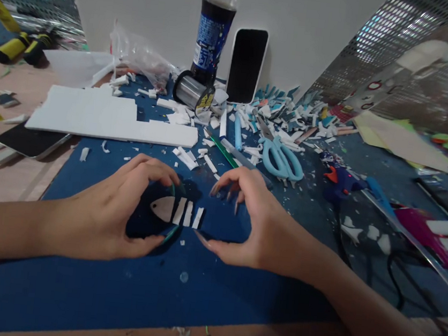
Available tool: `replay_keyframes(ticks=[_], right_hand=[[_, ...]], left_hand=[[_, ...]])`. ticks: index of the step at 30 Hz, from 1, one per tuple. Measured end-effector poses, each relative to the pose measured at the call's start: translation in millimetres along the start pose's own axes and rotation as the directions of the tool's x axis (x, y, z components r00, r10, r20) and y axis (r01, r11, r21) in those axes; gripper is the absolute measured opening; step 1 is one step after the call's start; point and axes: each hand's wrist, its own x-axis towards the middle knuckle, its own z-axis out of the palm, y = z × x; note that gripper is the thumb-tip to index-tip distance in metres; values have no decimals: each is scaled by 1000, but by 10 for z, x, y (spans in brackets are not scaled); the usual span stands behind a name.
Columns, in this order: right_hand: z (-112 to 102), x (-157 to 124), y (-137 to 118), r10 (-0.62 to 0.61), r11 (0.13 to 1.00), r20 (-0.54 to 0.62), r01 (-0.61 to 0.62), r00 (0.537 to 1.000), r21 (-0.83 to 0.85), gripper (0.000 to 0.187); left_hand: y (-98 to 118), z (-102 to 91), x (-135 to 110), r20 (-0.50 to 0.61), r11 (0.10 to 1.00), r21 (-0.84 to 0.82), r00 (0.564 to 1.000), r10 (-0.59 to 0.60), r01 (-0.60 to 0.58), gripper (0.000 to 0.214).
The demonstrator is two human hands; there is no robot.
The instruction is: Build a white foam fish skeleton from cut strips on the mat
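On the blue mat (209,296) lies a small white fish-head-shaped piece (163,208) with a black eye dot and a pointed tip facing left. Three short white strips stand in a row to its right; the nearest to the head is a white strip (179,211). My left hand (109,211) curves around the head piece, with thumb and fingers apart and long green nails near the first strips. Facing it, my right hand (267,229) is curled with its fingers apart. Its thumb nail reaches close below the last strip. Neither hand visibly grips anything.
A white foam sheet (88,112), a wire spool (192,91), a dark drink bottle (213,37) and a phone (246,65) stand behind. Light blue scissors (280,155), a green pen (223,152) and many scraps lie beyond my hands. A glue gun (341,181) with its cable is at right.
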Motion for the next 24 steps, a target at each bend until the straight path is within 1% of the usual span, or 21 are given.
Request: replay_keyframes(ticks=[2,7,10,13,19,24], right_hand=[[44,-2,-1,-26,1000,17,26,1000,-3,50],[109,3,-17,-52,998,-49,53,997,24,41],[108,1,-33,-72,997,-45,74,996,31,37],[90,-3,-45,-62,997,-26,63,998,39,36],[64,-15,-54,-17,999,2,17,1000,44,36],[70,-9,-39,-15,997,22,13,1000,70,35]], left_hand=[[-3,-4,-2,4,1000,-2,1000,-15,15,47],[13,3,13,-28,1000,-7,1000,0,0,42],[15,-1,12,-19,999,31,1000,19,-18,43],[8,-4,10,-8,999,36,1000,25,-25,44],[-2,-2,13,-22,998,36,999,43,-42,45],[-7,9,5,-17,999,14,999,38,-37,45]])
